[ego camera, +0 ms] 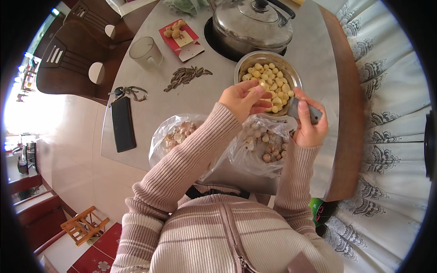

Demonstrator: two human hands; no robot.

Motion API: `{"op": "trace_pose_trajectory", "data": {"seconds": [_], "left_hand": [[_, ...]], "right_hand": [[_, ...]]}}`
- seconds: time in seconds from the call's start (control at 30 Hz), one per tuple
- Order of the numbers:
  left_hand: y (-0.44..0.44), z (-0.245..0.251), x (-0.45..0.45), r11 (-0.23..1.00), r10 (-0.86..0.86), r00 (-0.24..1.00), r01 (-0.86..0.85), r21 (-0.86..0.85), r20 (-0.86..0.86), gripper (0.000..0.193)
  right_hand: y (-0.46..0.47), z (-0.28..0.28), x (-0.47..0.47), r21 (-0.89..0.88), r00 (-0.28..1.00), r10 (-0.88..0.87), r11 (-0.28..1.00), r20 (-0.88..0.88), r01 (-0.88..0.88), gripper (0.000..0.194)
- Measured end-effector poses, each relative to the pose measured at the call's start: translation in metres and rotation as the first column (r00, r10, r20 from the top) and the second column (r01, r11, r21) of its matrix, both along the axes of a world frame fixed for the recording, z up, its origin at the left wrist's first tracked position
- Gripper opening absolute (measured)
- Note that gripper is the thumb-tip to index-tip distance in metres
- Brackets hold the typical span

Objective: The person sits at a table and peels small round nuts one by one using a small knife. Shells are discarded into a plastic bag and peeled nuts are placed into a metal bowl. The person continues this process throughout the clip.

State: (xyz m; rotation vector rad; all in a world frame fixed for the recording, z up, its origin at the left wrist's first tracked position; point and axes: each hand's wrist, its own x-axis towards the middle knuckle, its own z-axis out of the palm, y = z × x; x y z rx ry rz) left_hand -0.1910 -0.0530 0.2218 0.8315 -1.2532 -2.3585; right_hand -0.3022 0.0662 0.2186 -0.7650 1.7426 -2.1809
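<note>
Over the rim of a stainless steel bowl [297, 70], my left hand [246, 97] pinches a pale peeled garlic clove [263, 83] between thumb and fingertips. Many peeled garlic cloves [280, 83] fill the bowl below. At the bowl's right side, my right hand [310, 126] grips a flat grey tool [314, 113] with a small hole at one end; it looks like a small knife, partly covered by the fingers. Nearer me lies a clear plastic bag of unpeeled garlic [266, 157], beside another plastic bag with garlic skins [179, 134], partly hidden by my left forearm.
A lidded steel pot [252, 32] stands behind the bowl. Leftward are sunflower seeds [186, 76], a glass mug [146, 53], ginger [174, 30] on a red box [184, 44], keys [118, 91] and a black phone [123, 124]. A curtain [385, 119] hangs beyond the table's right edge.
</note>
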Motion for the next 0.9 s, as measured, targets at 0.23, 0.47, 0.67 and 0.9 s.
{"op": "trace_pose_trajectory", "data": {"seconds": [0.23, 0.47, 0.67, 0.9], "left_hand": [[0.034, -0.004, 0.045, 0.938, -0.179, 0.967, 0.224, -0.266, 0.181, 0.019], [0.087, -0.023, 0.049, 0.284, -0.239, 0.889, 0.449, -0.848, 0.391, 0.016], [0.101, -0.043, 0.051, -0.031, -0.326, 0.762, 0.582, -0.812, 0.559, 0.028], [0.100, -0.040, 0.051, -0.078, -0.410, 0.634, 0.692, -0.717, 0.656, 0.024]], "right_hand": [[0.052, -0.008, 0.013, -0.034, 0.987, -0.135, 0.990, 0.081, 0.139, 0.012], [0.095, -0.014, 0.017, 0.235, 0.987, 0.126, 0.961, 0.103, -0.148, 0.011], [0.109, -0.028, 0.016, 0.655, 0.952, 0.294, 0.737, -0.085, -0.169, 0.010], [0.125, -0.030, 0.008, 0.856, 0.875, 0.478, 0.480, -0.074, -0.190, 0.008]]}}
